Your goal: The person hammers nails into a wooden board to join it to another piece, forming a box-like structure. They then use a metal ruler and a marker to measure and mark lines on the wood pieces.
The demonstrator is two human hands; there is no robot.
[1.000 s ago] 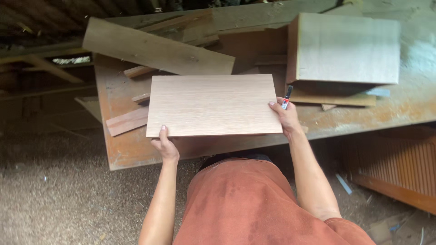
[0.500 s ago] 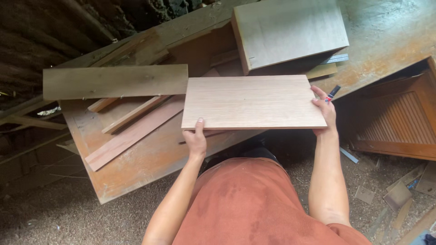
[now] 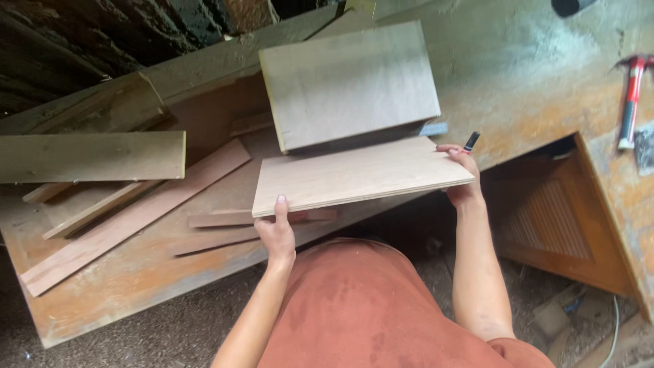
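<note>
I hold a pale rectangular plywood panel [image 3: 354, 174] flat above the workbench [image 3: 136, 286], one hand at each end. My left hand [image 3: 276, 235] grips its near left corner, thumb on top. At the right end, my right hand [image 3: 462, 180] clasps the panel's edge and also holds a dark marker [image 3: 471, 142] with a red band. Just beyond the panel lies a bigger grey-brown board [image 3: 347, 82], raised on something underneath.
Long wooden strips [image 3: 129, 218] and a wide plank [image 3: 88, 155] lie on the bench's left part. A red-handled hammer [image 3: 630, 99] rests at the far right. A brown louvred door panel [image 3: 552, 225] leans under the bench on the right.
The view has swung left and downward, so the bench now runs more diagonally. The panel has tilted in my hands and sits nearer the big board. The hammer has come into view.
</note>
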